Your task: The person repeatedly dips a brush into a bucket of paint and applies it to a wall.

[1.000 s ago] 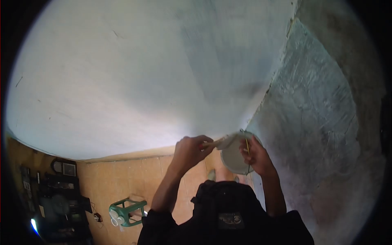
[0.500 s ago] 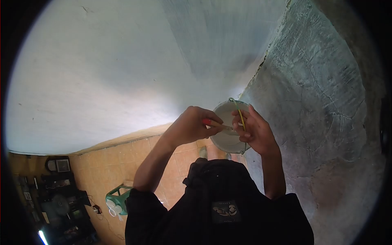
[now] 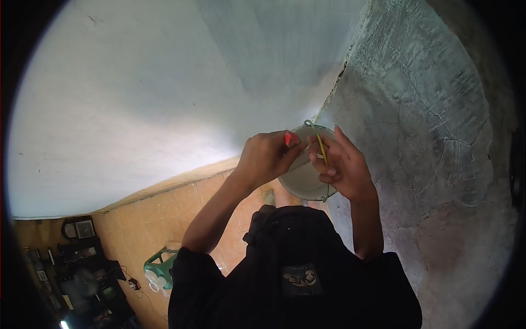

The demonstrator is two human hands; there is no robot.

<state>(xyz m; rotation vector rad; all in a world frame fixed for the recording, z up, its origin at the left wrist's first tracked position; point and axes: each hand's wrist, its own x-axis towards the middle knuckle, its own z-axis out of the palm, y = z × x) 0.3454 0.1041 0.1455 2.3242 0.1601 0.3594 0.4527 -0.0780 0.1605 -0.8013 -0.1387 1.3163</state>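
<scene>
My left hand (image 3: 267, 160) is closed around a paintbrush, whose red handle end (image 3: 291, 139) sticks up past the fingers. Its bristle end is hidden. Over the bucket's right side, my right hand (image 3: 346, 171) is closed, fingers hooked round the yellow grip (image 3: 321, 149) of the bucket's wire handle. Below both hands hangs the pale bucket (image 3: 300, 185), with whitish liquid or residue inside. The two hands are close together above its opening.
A white-painted wall (image 3: 137, 98) meets a rough grey wall (image 3: 416, 120) at a cracked corner. On the orange tiled floor (image 3: 164, 205) stands a green stool (image 3: 160, 268) with pale items on it. Dark shelves (image 3: 82, 268) hold household things at lower left.
My left hand has moved slightly up and left, and the brush handle's red end now tilts upward. My right hand and the bucket have shifted a little up and left.
</scene>
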